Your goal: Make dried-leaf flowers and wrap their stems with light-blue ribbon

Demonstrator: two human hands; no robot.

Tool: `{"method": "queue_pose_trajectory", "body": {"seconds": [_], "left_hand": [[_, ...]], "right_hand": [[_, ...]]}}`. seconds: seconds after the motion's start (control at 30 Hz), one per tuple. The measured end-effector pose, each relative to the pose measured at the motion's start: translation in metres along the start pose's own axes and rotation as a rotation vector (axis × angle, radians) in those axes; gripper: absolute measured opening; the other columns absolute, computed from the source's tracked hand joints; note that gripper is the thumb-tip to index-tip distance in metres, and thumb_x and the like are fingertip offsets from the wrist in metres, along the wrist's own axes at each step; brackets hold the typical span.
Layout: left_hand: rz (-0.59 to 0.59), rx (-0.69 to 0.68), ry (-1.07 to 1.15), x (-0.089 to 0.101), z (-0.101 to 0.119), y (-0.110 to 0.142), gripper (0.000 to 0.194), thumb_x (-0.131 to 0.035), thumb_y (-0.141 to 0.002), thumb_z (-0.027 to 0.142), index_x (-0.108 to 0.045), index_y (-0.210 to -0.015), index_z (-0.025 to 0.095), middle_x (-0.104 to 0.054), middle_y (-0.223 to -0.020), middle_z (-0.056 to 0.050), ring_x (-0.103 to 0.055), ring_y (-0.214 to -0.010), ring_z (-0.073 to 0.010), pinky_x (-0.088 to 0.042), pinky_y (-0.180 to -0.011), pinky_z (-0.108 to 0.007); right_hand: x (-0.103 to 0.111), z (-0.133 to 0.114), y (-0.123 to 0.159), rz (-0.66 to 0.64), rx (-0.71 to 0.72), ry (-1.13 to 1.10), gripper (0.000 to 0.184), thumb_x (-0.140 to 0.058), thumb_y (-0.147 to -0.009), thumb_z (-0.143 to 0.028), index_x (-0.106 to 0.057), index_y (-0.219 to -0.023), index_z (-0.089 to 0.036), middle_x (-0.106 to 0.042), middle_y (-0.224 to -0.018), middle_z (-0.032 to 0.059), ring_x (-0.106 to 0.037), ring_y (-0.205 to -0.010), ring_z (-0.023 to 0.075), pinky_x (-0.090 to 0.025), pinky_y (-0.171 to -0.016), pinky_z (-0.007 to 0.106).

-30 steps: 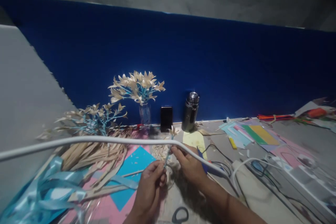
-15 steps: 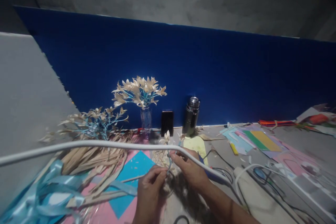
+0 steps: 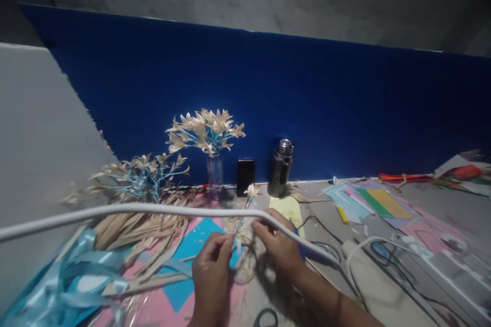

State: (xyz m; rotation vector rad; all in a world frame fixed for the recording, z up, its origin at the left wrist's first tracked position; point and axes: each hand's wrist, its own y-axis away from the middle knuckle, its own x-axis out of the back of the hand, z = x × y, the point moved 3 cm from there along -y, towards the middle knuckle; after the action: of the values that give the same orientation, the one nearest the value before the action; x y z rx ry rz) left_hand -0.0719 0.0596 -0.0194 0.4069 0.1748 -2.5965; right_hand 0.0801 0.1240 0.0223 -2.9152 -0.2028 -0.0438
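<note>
My left hand [image 3: 210, 269] pinches the lower end of a thin blue-wrapped stem [image 3: 241, 220] that carries a small cream paper flower [image 3: 251, 190] at its top. My right hand [image 3: 279, 246] grips the same stem a little higher, just under the thick white cable [image 3: 153, 209] that crosses the view. A short white strip hangs between my two hands. Both hands hover above the pink and blue paper sheets [image 3: 199, 245] on the table.
A glass vase of cream flowers [image 3: 207, 135] stands at the blue back wall, beside a black phone [image 3: 244, 176] and a metal flask [image 3: 280, 167]. Another flower bunch [image 3: 140, 176], dried leaf strips and light-blue ribbon [image 3: 69, 281] lie left. Coloured papers [image 3: 368, 199] and cables lie right; scissors [image 3: 264, 318] lie near me.
My left hand has slid down and away from my right hand, and the stem with its flower now leans up to the right. The view shifted slightly.
</note>
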Motion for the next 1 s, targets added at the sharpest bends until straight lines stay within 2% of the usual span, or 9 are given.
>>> {"method": "queue_pose_trajectory", "body": {"seconds": [0.1,0.2,0.3,0.43,0.57,0.67,0.73,0.83,1.0], "left_hand": [[0.063,-0.325,-0.206,0.002,0.01,0.004,0.017,-0.082,-0.076,0.016,-0.074,-0.063,0.023,-0.06,-0.07,-0.001,-0.052,-0.07,-0.0191,-0.042,-0.067,-0.026],[-0.001,-0.47,-0.265,0.0,0.009,0.01,0.017,-0.079,-0.076,0.009,-0.081,-0.074,0.026,-0.065,-0.074,-0.005,-0.055,-0.076,-0.0236,-0.043,-0.074,-0.029],[-0.043,-0.419,-0.246,0.004,0.004,0.011,0.025,-0.081,-0.071,0.004,-0.084,-0.078,0.028,-0.07,-0.078,-0.009,-0.057,-0.083,-0.0282,-0.043,-0.082,-0.034],[-0.076,-0.392,-0.323,0.009,-0.001,0.009,0.031,-0.083,-0.064,0.0,-0.084,-0.077,0.028,-0.073,-0.081,-0.012,-0.056,-0.085,-0.0304,-0.041,-0.088,-0.036],[-0.065,-0.447,-0.37,0.007,0.0,0.008,0.022,-0.081,-0.071,0.007,-0.083,-0.075,0.028,-0.071,-0.078,-0.01,-0.056,-0.083,-0.0289,-0.041,-0.085,-0.035],[-0.044,-0.446,-0.344,0.001,0.004,0.009,0.015,-0.078,-0.078,0.013,-0.081,-0.074,0.026,-0.066,-0.074,-0.007,-0.055,-0.077,-0.0251,-0.041,-0.077,-0.032],[-0.004,-0.354,-0.269,-0.001,0.004,0.008,0.01,-0.081,-0.077,0.017,-0.078,-0.07,0.024,-0.062,-0.072,-0.004,-0.053,-0.074,-0.0225,-0.042,-0.071,-0.03],[0.026,-0.051,-0.094,-0.002,-0.006,0.003,0.019,-0.087,-0.073,0.03,-0.073,-0.066,0.02,-0.058,-0.066,0.0,-0.049,-0.064,-0.0168,-0.041,-0.058,-0.025],[-0.193,0.421,0.349,-0.01,-0.03,0.003,0.034,-0.093,-0.067,0.034,-0.065,-0.068,0.015,-0.051,-0.058,0.004,-0.042,-0.052,-0.0082,-0.035,-0.049,-0.018]], "right_hand": [[-0.001,-0.006,0.007,0.005,0.047,0.064,0.017,-0.073,-0.079,-0.034,-0.073,-0.087,-0.02,-0.066,-0.072,0.0014,-0.053,-0.064,0.0167,-0.043,-0.059,0.027],[-0.001,-0.006,0.006,-0.017,0.008,0.067,0.016,-0.075,-0.076,-0.034,-0.073,-0.08,-0.019,-0.068,-0.071,0.0021,-0.055,-0.065,0.0173,-0.044,-0.059,0.027],[0.0,0.006,-0.001,-0.021,-0.082,-0.012,0.025,-0.078,-0.074,-0.041,-0.069,-0.069,-0.019,-0.071,-0.069,0.0039,-0.056,-0.062,0.0168,-0.043,-0.059,0.028],[-0.002,0.033,-0.01,-0.065,-0.175,-0.072,0.046,-0.073,-0.08,-0.057,-0.072,-0.064,-0.014,-0.069,-0.061,0.0069,-0.053,-0.054,0.0141,-0.039,-0.053,0.026],[-0.005,0.048,-0.009,-0.059,-0.244,-0.125,0.049,-0.074,-0.08,-0.059,-0.075,-0.068,-0.012,-0.062,-0.054,0.0025,-0.045,-0.048,0.0096,-0.032,-0.048,0.023],[-0.006,0.049,-0.007,-0.067,-0.257,-0.169,0.047,-0.077,-0.079,-0.058,-0.076,-0.074,-0.011,-0.064,-0.059,0.003,-0.049,-0.051,0.0102,-0.034,-0.049,0.022],[-0.006,0.049,-0.006,-0.08,-0.261,-0.193,0.048,-0.078,-0.078,-0.059,-0.078,-0.078,-0.011,-0.065,-0.061,0.0031,-0.05,-0.052,0.0105,-0.034,-0.049,0.022],[-0.005,0.046,-0.006,-0.079,-0.251,-0.219,0.05,-0.08,-0.075,-0.062,-0.078,-0.079,-0.011,-0.064,-0.06,0.0022,-0.048,-0.052,0.0098,-0.032,-0.049,0.021],[-0.006,0.034,-0.002,-0.129,-0.334,-0.369,0.052,-0.088,-0.066,-0.062,-0.075,-0.074,-0.013,-0.059,-0.057,-0.0008,-0.042,-0.049,0.0075,-0.028,-0.047,0.02]]}}
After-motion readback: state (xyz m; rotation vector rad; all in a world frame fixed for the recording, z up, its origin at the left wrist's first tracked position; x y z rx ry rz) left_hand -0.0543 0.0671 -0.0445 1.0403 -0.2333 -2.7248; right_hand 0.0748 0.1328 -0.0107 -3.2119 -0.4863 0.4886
